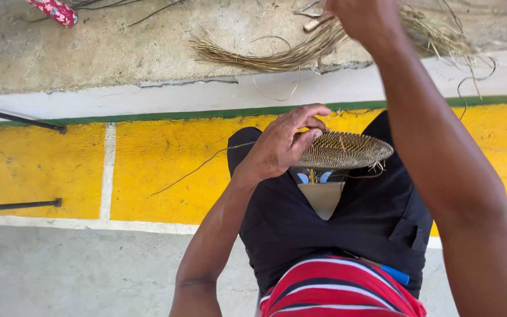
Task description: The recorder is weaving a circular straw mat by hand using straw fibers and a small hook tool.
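The left hand (280, 144) pinches the near rim of the flat woven disc (344, 149) on the lap, while the right hand (362, 17) is raised far above, its grip hidden.

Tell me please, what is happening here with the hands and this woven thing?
A seated person is working on a flat, round woven disc that rests over the knees. The left hand pinches the disc's near edge, with a thin loose strand trailing from it toward the yellow floor. The right hand is stretched forward to a bundle of dry straw lying on the concrete ledge, and appears closed on some of it. The disc's far edge has loose fibre ends sticking out.
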